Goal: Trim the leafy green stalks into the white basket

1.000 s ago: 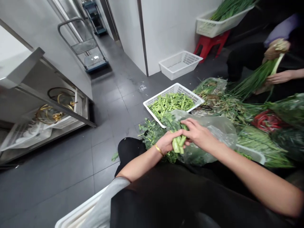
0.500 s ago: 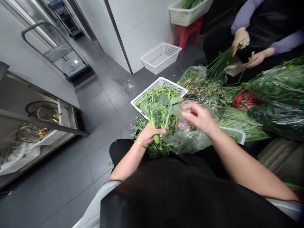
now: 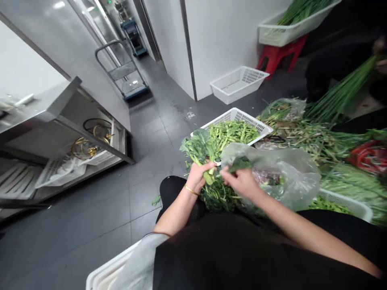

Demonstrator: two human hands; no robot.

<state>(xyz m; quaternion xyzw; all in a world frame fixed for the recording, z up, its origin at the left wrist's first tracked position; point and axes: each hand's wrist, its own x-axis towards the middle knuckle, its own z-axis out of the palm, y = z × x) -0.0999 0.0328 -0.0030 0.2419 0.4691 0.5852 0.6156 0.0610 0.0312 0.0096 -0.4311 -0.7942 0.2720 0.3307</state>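
My left hand [image 3: 198, 177] is closed around the thick stems of some leafy greens [image 3: 199, 147], their leafy tops pointing up and away from me. Just right of it, my right hand [image 3: 240, 181] pinches a dark green leaf [image 3: 241, 164], with its fingers partly hidden and slightly blurred. Behind the held greens stands a white basket [image 3: 267, 129] full of cut green stems [image 3: 237, 132]. A clear plastic bag [image 3: 294, 171] lies beyond my right forearm. Loose leaves [image 3: 222, 197] are heaped below my hands, over my lap.
A second white basket [image 3: 363, 210] with greens sits at the right. Spring onion trimmings [image 3: 305, 135] cover the floor near a co-worker holding long green stalks [image 3: 347, 90]. By the wall are a white crate [image 3: 238, 90] and a red stool [image 3: 282, 54]. A steel shelf [image 3: 90, 141] and trolley [image 3: 134, 86] stand left.
My view has swung left, so the surroundings sit further right. My right hand, apart from the stems' base before, is now lower and holds a leaf. The left hand keeps its grip.
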